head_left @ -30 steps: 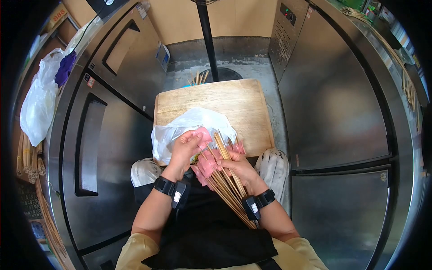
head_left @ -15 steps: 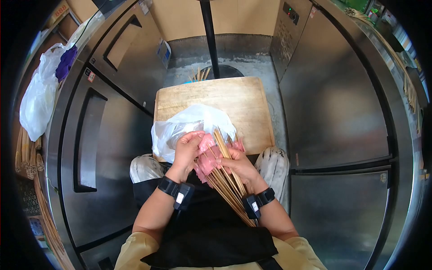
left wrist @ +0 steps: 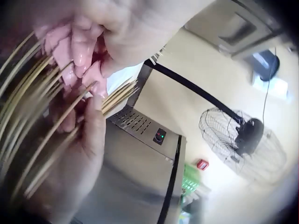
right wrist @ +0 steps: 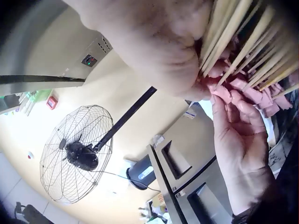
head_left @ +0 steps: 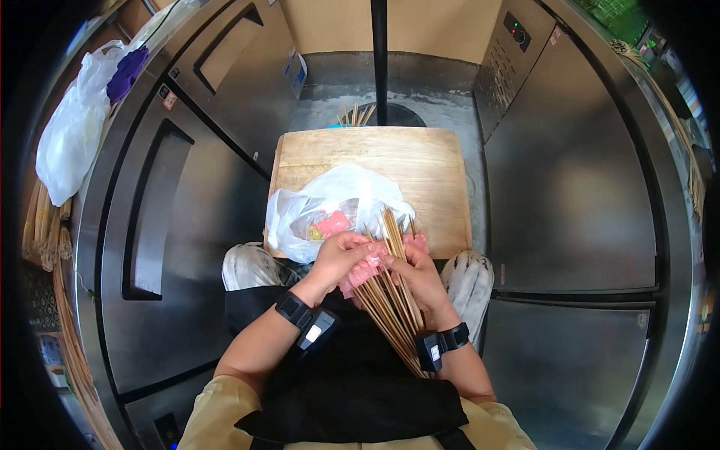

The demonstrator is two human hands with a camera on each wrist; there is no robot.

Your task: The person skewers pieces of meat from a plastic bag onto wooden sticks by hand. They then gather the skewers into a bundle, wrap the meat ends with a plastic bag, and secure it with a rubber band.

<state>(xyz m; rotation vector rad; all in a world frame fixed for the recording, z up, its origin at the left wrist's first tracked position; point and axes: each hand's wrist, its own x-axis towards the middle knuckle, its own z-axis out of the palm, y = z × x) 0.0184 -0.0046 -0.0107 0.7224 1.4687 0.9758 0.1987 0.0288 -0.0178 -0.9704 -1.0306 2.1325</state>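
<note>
In the head view the right hand [head_left: 421, 279] grips a bundle of thin wooden skewers [head_left: 386, 307] that slants down toward the lap. Pink meat slices [head_left: 360, 276] sit on the upper part of several skewers. The left hand [head_left: 335, 262] pinches a pink slice against a skewer tip, close to the right thumb; the right wrist view shows this slice [right wrist: 221, 93] at the tip. Beyond the hands, a white plastic bag [head_left: 300, 214] lies open with more pink meat [head_left: 333, 223] inside. Fingers hide part of the held slice.
The bag lies on a wooden board [head_left: 435, 172] in front of the knees. Steel cabinets [head_left: 577, 187] stand on both sides. Behind the board is a black pole [head_left: 380, 67], with upright skewers [head_left: 355, 116] near its base. A white bag [head_left: 71, 142] hangs at the left.
The left hand has moved from over the bag toward the right hand, bringing its pink slice onto the skewer tips. Meat in the bag has come into view, and the head view has shifted.
</note>
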